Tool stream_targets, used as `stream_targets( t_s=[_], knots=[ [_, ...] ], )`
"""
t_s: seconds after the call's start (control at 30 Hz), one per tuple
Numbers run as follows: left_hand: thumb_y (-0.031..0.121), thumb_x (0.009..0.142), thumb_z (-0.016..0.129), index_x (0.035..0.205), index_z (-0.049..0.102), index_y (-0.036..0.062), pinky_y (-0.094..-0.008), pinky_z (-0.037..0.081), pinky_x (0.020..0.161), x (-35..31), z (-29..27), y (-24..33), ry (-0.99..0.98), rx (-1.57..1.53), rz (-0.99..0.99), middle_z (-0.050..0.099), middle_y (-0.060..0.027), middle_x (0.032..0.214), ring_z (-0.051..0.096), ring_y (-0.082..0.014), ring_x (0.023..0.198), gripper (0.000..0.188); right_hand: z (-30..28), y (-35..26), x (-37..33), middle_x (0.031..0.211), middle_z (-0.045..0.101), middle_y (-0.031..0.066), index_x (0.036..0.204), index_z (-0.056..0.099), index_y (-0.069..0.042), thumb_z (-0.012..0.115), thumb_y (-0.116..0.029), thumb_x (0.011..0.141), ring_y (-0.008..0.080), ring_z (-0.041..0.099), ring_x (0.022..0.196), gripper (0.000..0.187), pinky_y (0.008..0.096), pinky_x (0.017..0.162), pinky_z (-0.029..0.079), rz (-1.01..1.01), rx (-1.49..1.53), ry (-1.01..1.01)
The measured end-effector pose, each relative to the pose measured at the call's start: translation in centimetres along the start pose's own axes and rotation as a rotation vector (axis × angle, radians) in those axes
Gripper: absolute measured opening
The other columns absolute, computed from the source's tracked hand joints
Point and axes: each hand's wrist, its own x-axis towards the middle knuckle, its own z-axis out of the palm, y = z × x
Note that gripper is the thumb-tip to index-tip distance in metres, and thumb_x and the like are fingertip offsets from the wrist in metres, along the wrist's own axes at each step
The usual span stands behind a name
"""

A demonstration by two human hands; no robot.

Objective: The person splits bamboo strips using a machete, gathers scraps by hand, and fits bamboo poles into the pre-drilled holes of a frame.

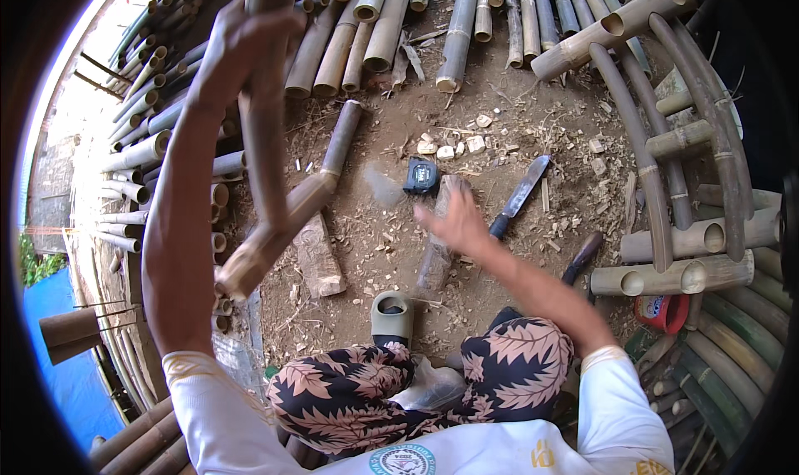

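Raised at the left, my left hand (250,42) is closed around an upright bamboo pole (265,142). Its lower end meets a thicker bamboo piece (279,232), from which another bamboo length (341,138) points away from me. My right hand (459,224) reaches over a narrow wooden block (435,263), thumb and fingers apart; whether it touches the block is unclear. A black tape measure (422,175) lies just beyond that hand. To its right rests a knife (526,188) with a dark handle. A flat wooden piece (319,259) lies beneath the thick bamboo.
Cut bamboo poles (387,26) line the far side, with more stacked at left (150,146). A jointed bamboo frame (657,142) stands at right, near a red container (663,311) and a dark tool handle (583,259). Wood chips (476,144) litter the dirt ground.
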Motion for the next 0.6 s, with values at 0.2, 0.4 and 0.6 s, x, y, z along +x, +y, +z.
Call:
stream_targets(
  t_s=[0.2, 0.4, 0.6],
  knots=[
    [0.012, 0.061, 0.078, 0.108, 0.061, 0.0053, -0.0372, 0.052, 0.079, -14.6, 2.7, -4.2, -0.265, 0.446, -0.219, 0.068, -0.0132, 0.088, 0.065, -0.0227, 0.080, 0.050, 14.1, 7.4, -4.9, 0.137, 0.034, 0.0288, 0.146, 0.010, 0.011, 0.081, -0.060, 0.066, 0.0439, 0.047, 0.123, 0.128, 0.0496, 0.099, 0.045, 0.381, 0.049, 0.091],
    [0.020, 0.060, 0.074, 0.112, 0.062, 0.0108, -0.0471, 0.052, 0.082, -26.4, 2.8, -10.6, -0.709, 0.712, -0.346, 0.067, -0.0186, 0.100, 0.064, -0.0388, 0.096, 0.054, 14.5, 9.6, -7.5, 0.145, 0.027, 0.0322, 0.147, 0.009, 0.010, 0.084, -0.049, 0.066, 0.0424, 0.039, 0.132, 0.125, 0.0466, 0.105, 0.041, 0.363, 0.072, 0.024],
    [0.019, 0.057, 0.074, 0.111, 0.062, 0.0151, -0.0459, 0.052, 0.084, -35.4, 0.7, -15.7, -0.907, 0.696, -0.385, 0.067, -0.0142, 0.102, 0.063, -0.0369, 0.099, 0.055, 10.0, 14.8, -13.6, 0.137, 0.044, 0.0307, 0.139, 0.038, 0.007, 0.082, -0.045, 0.069, 0.0399, 0.051, 0.122, 0.098, 0.0430, 0.103, 0.043, 0.292, -0.091, -0.380]
  ],
)
